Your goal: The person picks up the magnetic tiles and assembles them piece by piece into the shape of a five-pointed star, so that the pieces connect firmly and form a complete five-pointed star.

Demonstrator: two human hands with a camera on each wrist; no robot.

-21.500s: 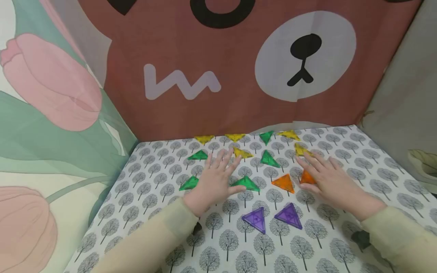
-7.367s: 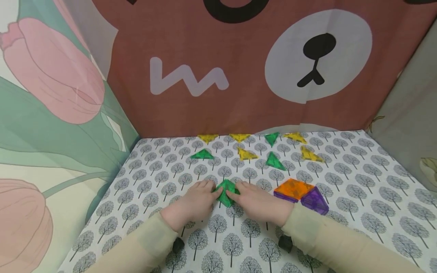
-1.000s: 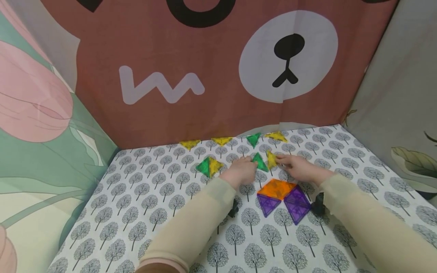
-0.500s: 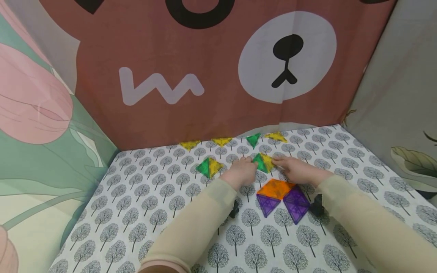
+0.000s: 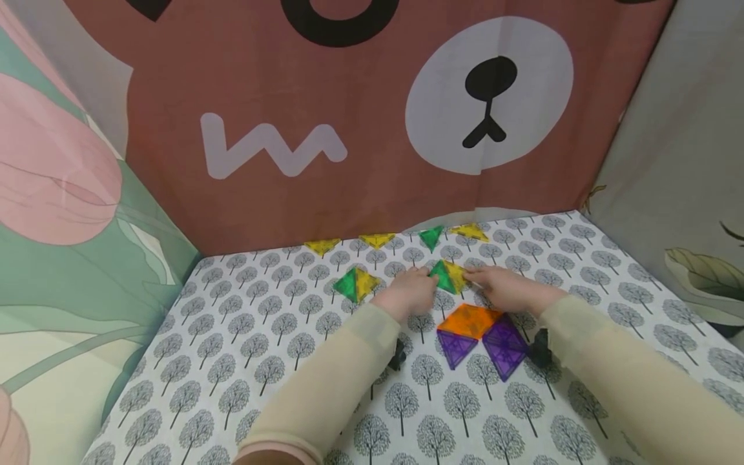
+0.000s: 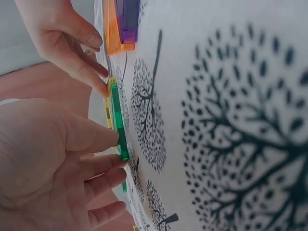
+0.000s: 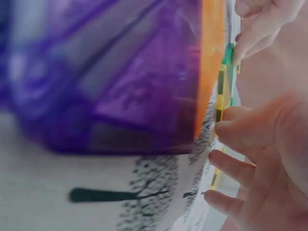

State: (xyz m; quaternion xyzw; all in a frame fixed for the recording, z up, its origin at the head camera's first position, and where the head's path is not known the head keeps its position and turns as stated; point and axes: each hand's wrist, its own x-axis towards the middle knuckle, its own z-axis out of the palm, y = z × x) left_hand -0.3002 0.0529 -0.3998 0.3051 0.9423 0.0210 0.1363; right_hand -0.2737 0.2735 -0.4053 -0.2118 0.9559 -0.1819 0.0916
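In the head view my left hand (image 5: 409, 294) pinches a translucent green triangular magnetic tile (image 5: 441, 278) by its left side. The left wrist view shows the thumb and index finger at that tile's corner. From the other side my right hand (image 5: 511, 289) pinches a yellow triangular magnetic tile (image 5: 456, 276) between thumb and index finger. The two tiles lie edge to edge on the cloth and form a diamond. In front of the hands, orange tiles (image 5: 469, 321) adjoin a purple triangle (image 5: 456, 347) at left and a purple diamond shape (image 5: 504, 349) at right.
A green and yellow diamond (image 5: 356, 284) lies to the left. Along the back edge are yellow tiles (image 5: 378, 240) and a green triangle (image 5: 431, 238). The tree-print cloth (image 5: 244, 361) meets a bear-print curtain (image 5: 261, 206) behind and a tulip-print one at left.
Within the last second my right hand has brought the yellow tile left against the green one. Since 21.5 s ago, the loose orange and purple tiles have been joined, and a left green-yellow pair has formed.
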